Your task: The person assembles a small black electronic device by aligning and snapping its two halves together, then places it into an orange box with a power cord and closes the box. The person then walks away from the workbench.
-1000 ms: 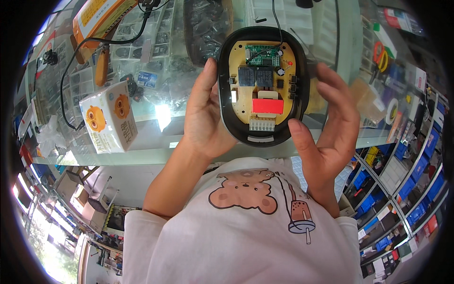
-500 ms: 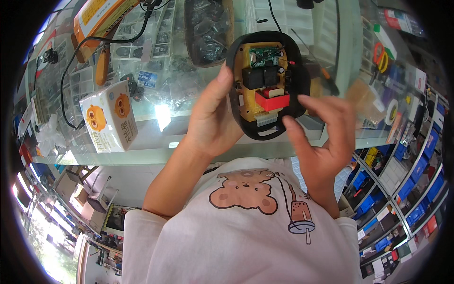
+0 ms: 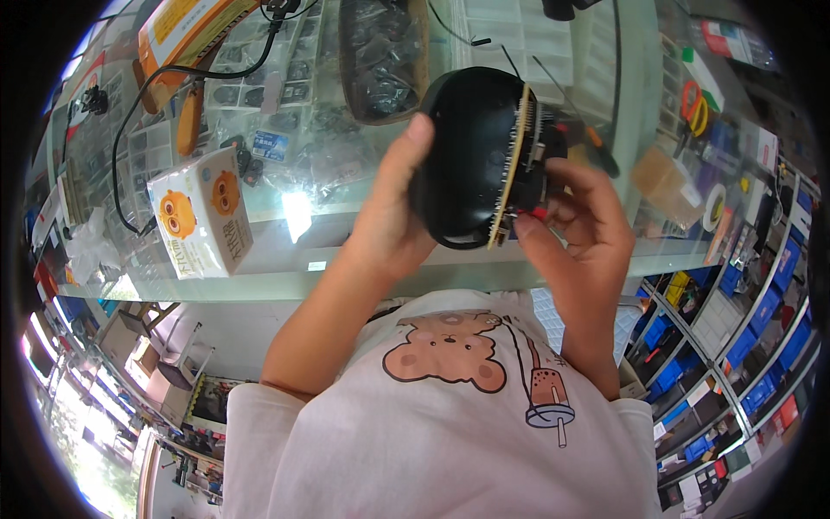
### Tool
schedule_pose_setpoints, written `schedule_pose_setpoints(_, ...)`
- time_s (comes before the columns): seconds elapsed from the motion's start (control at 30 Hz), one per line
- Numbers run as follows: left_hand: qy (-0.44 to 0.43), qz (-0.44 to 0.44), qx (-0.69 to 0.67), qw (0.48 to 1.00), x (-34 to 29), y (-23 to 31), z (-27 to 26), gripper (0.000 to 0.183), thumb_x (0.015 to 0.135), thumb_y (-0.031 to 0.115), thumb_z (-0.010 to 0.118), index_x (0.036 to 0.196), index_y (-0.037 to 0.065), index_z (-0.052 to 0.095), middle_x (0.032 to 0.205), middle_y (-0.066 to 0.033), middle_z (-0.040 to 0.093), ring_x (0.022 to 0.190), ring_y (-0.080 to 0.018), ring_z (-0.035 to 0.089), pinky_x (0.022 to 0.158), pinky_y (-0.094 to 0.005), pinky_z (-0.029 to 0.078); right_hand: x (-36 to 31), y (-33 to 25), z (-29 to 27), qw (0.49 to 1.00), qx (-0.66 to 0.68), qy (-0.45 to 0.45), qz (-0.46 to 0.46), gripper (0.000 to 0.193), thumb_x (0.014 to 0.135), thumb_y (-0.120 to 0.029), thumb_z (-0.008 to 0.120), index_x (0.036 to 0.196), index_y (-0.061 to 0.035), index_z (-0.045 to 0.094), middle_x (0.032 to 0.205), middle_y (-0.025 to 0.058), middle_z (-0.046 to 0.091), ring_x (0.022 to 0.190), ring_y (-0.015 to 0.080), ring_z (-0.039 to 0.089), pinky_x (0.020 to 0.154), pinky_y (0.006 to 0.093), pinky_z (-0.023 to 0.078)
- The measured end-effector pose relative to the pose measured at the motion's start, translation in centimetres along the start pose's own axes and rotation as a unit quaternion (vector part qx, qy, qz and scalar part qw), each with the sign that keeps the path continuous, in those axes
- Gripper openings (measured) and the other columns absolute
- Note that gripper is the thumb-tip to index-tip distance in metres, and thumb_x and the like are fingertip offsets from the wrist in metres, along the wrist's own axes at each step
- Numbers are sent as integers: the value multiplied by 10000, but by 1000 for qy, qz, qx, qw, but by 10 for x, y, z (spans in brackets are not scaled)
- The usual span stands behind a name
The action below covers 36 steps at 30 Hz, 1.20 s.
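My left hand [image 3: 393,203] is wrapped round the left side of a black oval plastic housing [image 3: 467,160], its thumb on the rim. My right hand [image 3: 588,216] grips a circuit board [image 3: 510,169] at its right, fingers curled by the red component. The board stands on edge, tipped up out of the housing, with solder pins along its underside facing left. Its component side is mostly turned away, so the parts there are hardly visible. A thin black wire [image 3: 510,60] sticks up from behind the board.
A white tissue packet [image 3: 199,212] stands at the left on the glass table [image 3: 346,281]. Beyond lie a box of bagged dark parts [image 3: 385,60], a wooden-handled tool [image 3: 188,121] and a black cable [image 3: 121,164]. Scissors [image 3: 694,108] and a screwdriver [image 3: 601,151] are at right.
My right hand has taken hold of the circuit board and swung it up on edge out of the housing. The housing's smooth black inside now shows.
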<state>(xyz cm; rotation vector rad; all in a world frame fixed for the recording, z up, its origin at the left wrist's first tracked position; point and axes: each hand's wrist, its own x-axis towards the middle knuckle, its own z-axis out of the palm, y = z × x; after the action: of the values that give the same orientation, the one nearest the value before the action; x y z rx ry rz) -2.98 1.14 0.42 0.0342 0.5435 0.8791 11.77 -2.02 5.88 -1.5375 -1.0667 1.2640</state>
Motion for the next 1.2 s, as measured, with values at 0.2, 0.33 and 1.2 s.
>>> schedule_pose_setpoints(0.2,24,-110,-24,993,5,10,-14,592,918,524,435,1279,57,483,1228,-116,560,1110,-226,561,963,-374,449,17,-19,-22,938,-232,-130,-224,350,658,128,622,985,4,625,1050,126,594,806,190,617,687,250,519)
schedule_pose_setpoints(0.33,21,-117,55,991,1,13,-4,613,911,533,444,1291,53,473,1214,-139,560,1083,-241,576,926,-377,482,27,-24,-27,879,-316,-229,-274,342,660,147,602,960,-13,639,1054,147,594,870,259,617,720,300,522)
schedule_pose_setpoints(1.2,61,-130,50,988,4,4,6,566,960,488,357,1282,34,455,1180,-147,568,1045,-240,599,886,-381,517,43,-16,-15,824,-413,-246,-300,246,665,37,593,903,-14,631,1024,105,588,862,267,571,711,327,477)
